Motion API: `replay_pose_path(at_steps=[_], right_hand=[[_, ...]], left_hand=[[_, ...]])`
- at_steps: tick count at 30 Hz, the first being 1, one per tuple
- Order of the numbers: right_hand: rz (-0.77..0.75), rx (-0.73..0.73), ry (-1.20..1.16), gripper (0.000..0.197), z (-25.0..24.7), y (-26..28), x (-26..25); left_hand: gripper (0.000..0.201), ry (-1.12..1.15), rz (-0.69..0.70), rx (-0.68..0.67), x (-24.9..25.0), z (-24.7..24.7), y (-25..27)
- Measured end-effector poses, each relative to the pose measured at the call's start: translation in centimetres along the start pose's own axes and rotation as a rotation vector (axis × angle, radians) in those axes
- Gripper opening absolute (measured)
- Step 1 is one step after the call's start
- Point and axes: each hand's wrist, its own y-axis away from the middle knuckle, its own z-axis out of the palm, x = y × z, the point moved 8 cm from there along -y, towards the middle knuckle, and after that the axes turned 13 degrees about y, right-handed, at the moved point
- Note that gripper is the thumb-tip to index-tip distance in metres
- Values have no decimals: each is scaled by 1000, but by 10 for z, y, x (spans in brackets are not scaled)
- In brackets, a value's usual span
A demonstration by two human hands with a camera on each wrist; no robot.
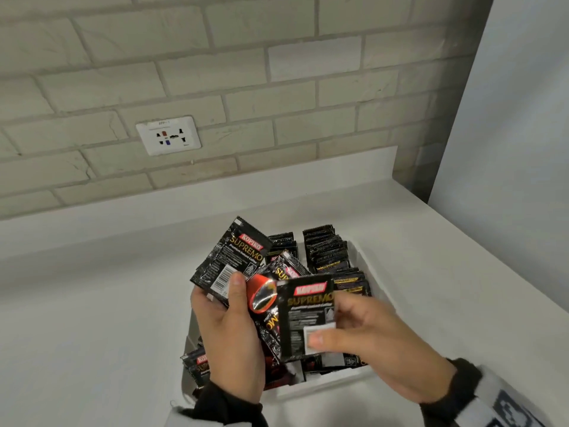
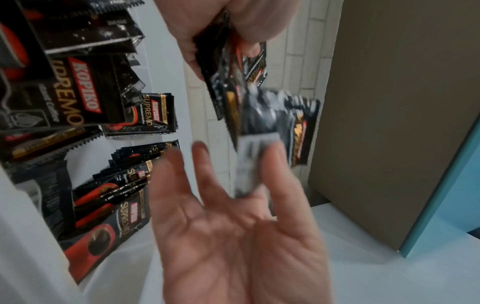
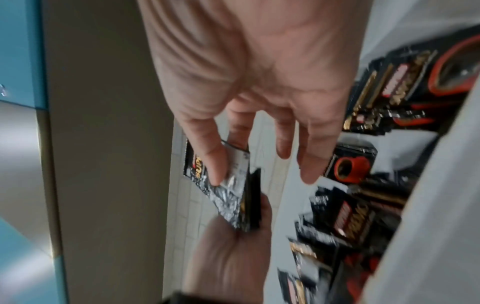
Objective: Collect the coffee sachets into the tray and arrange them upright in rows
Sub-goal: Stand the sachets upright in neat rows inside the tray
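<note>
The single sachet (image 1: 308, 315) pinched in the right hand (image 1: 378, 343) stands roughly upright, brand name at the top, its long axis running away from the person; thumb and forefinger hold its lower part as a narrow grip while the other fingers hang loose. It sits just right of, and overlapping, the fanned bunch of sachets (image 1: 237, 260) that the left hand (image 1: 229, 331) clamps under its thumb, so the two hands are almost touching above the tray (image 1: 366, 260). The upright rows (image 1: 326, 248) lie beyond and slightly right of the pinched sachet, on the right hand's side, which I judge the nearer hand for slotting it in (the left-hand bunch partly screens the left row). Loose sachets (image 1: 197, 365) lie flat in the near end of the tray, under both hands, and may crowd the rows. The tray rests on the white table (image 1: 92, 303), below a wall socket (image 1: 168, 135)
</note>
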Motion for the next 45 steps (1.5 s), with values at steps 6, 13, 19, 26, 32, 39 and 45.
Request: replay_pose_path(at_steps=[6, 13, 19, 26, 32, 39, 45], right_hand=[[49, 30, -250, 12, 19, -14, 1], [-2, 144, -50, 12, -7, -17, -7], [-49, 78, 173, 16, -12, -17, -27], [-140, 173, 379, 12, 2, -18, -34], [-140, 103, 421, 5, 8, -21, -27], [-43, 162, 12, 8, -13, -28, -8], [-342, 522, 79, 13, -56, -1, -51]], left_hand=[[25, 30, -66, 12, 2, 4, 8], [48, -40, -177, -136, 15, -6, -1], [35, -87, -349, -276, 0, 3, 9], [36, -71, -325, -212, -15, 11, 24], [51, -93, -287, -213, -14, 3, 21], [43, -64, -309, -204, -16, -3, 20], [41, -86, -287, -176, -11, -7, 17]])
